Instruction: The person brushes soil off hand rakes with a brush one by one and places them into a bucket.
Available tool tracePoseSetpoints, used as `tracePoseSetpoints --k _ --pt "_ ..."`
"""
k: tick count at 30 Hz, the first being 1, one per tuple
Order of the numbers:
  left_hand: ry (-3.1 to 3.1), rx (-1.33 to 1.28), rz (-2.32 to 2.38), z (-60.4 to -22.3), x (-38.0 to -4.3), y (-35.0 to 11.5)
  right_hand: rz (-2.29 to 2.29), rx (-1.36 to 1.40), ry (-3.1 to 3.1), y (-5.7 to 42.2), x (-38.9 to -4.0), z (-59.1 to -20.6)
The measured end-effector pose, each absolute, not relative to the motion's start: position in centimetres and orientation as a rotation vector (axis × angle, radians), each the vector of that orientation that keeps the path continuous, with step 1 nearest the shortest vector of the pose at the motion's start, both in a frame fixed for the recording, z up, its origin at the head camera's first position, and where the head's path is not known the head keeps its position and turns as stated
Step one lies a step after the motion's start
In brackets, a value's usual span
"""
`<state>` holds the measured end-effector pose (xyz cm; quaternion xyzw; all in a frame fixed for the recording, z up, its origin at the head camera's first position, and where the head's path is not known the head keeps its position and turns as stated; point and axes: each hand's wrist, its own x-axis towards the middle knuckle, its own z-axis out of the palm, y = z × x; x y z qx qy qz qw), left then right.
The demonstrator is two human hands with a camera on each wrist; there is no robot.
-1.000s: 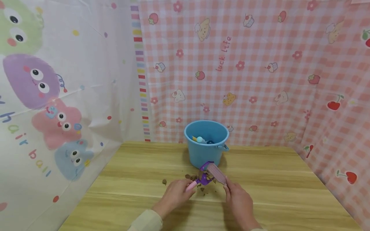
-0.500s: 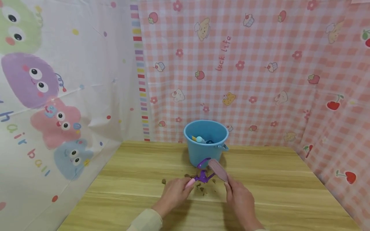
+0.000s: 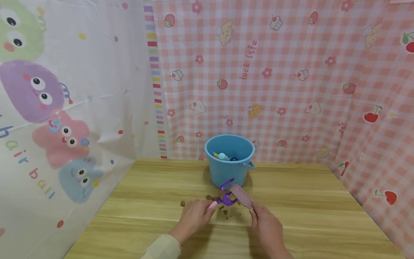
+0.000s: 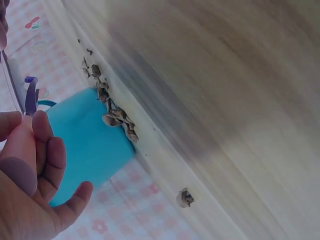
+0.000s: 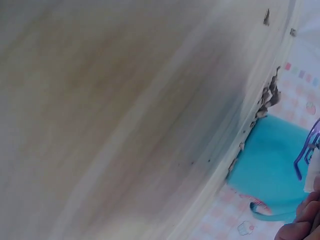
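Note:
My left hand [image 3: 195, 216] grips the pink handle [image 4: 22, 145] of a purple pronged hand rake [image 3: 228, 199], its curved prongs spread in front of the bucket. In my right hand [image 3: 268, 223] is a narrow, flat mauve brush [image 3: 240, 196] with a dotted face, held slantwise against or very close to the prongs. Contact between them cannot be made out. On the table around and below the rake lie brown crumbly bits [image 4: 117, 117], some hidden behind my left hand and the rake. The right wrist view catches only my fingertips and part of the prongs at its edge.
A blue bucket [image 3: 226, 172] stands just behind the tools, its handle hanging at the right side. Inside it are a yellow piece and a pale blue rounded end. The wooden table [image 3: 310, 205] meets patterned cloth walls at the back and sides.
The purple rake has turned in my left hand, so its prongs show more edge-on. The brush shifted up along the prongs, then back down. Both hands kept their grips.

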<state>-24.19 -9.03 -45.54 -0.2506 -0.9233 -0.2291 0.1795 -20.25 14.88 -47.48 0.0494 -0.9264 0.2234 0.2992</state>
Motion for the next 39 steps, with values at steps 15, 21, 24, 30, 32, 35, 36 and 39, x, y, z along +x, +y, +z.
tracePoseSetpoints --k 15,21,24,30,32,35,36,39 --pt "-2.615 -0.683 -0.574 -45.6 -24.4 -9.4 0.626 0.128 -2.371 16.1 -20.2 -47.0" --pt "-2.571 -0.747 -0.565 -45.6 -24.0 -9.0 0.628 0.278 -2.389 13.6 -19.8 -46.2" --pt "-2.526 -0.798 -0.546 -45.4 -24.1 -8.8 0.628 0.289 -2.424 13.0 -19.9 -46.1" --pt "-2.482 -0.807 -0.460 -45.6 -23.9 -8.8 0.562 0.224 -2.459 13.4 -20.2 -46.7" --pt "-2.486 -0.799 -0.440 -45.6 -23.8 -8.9 0.548 0.221 -2.453 13.6 -20.3 -46.9" --pt "-2.495 -0.792 -0.428 -45.8 -23.8 -9.0 0.532 0.237 -2.453 13.8 -20.5 -46.9" --pt "-2.502 -0.787 -0.429 -45.8 -23.8 -9.0 0.525 0.238 -2.457 13.9 -20.5 -47.0" --pt "-2.519 -0.778 -0.425 -45.9 -23.8 -9.2 0.516 0.213 -2.471 14.2 -20.6 -47.1"
